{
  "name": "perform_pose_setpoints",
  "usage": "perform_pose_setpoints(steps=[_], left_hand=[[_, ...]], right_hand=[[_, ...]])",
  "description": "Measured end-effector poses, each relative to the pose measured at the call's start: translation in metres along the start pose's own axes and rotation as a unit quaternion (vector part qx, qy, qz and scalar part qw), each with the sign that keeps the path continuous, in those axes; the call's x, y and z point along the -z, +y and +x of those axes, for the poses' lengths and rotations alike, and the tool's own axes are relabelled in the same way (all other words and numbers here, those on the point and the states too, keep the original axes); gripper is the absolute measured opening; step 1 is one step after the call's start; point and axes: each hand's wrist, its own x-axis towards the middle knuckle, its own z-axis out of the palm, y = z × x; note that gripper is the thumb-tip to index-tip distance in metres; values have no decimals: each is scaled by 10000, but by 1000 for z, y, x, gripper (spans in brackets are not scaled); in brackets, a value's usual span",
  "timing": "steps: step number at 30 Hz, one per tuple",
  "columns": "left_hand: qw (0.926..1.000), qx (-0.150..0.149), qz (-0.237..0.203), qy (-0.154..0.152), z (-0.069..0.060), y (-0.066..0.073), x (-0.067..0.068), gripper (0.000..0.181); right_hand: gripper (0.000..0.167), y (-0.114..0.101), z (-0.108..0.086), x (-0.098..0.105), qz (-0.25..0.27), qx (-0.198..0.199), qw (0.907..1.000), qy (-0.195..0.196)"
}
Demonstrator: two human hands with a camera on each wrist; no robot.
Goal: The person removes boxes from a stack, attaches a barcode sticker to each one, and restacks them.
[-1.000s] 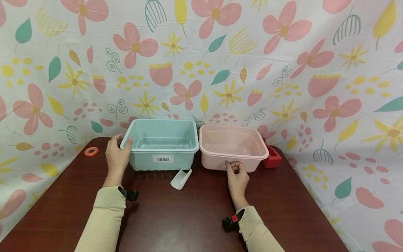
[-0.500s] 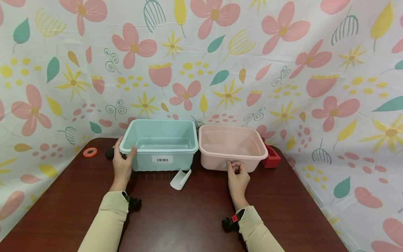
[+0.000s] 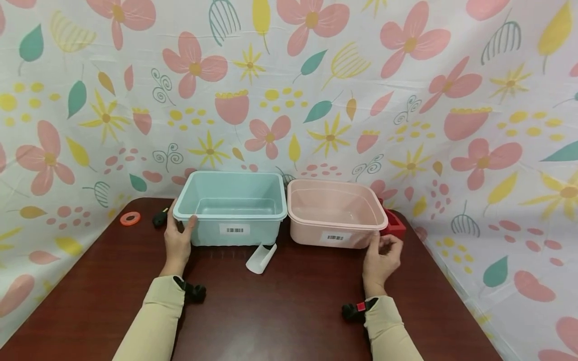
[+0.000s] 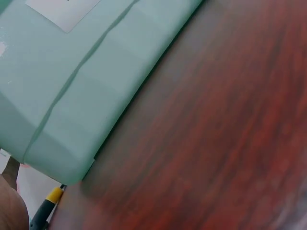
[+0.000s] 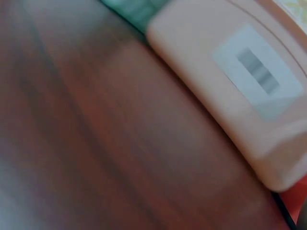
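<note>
At the back of the table stand a light blue plastic bin point(image 3: 241, 233) and, to its right, a pink plastic basin point(image 3: 307, 234), both with barcode labels. My left hand point(image 3: 176, 245) holds the blue bin's front left corner, the thumb on the front wall and the fingers along the left side. In the left wrist view only part of this hand point(image 4: 12, 208) shows, low at the left. At the basin's front right corner is my right hand point(image 3: 381, 263), its fingers loosely curled with nothing seen in them; whether the fingertips touch the basin I cannot tell.
A white curved piece point(image 3: 261, 259) lies before the blue bin. An orange ring point(image 3: 130, 218) and a dark tool with yellow on it point(image 3: 161, 217) lie at the left. A red object point(image 3: 394, 226) stands partly hidden behind the basin. A flowered cloth point(image 3: 289, 90) hangs behind.
My right hand has moved right along the basin's front to its right corner, uncovering the label. My left hand has shifted slightly right and down round the bin's corner, and the dark tool now shows.
</note>
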Motion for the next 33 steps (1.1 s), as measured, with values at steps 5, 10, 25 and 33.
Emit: perform_pose_setpoints(steps=[5,10,25,33], left_hand=[[9998,-165,74,89,-1,1,-3,70],[9996,-239,116,124,0,-7,-5,70],[9993,-257,145,241,12,-41,3,67],[9976,-600,288,196,8,0,5,66]], right_hand=[[32,21,18,6,156,-249,9995,-120],[34,53,32,9,-116,8,9970,-760],[69,37,81,8,-1366,-2342,9175,-2910],[57,31,93,5,-1162,-2903,8799,-3579]])
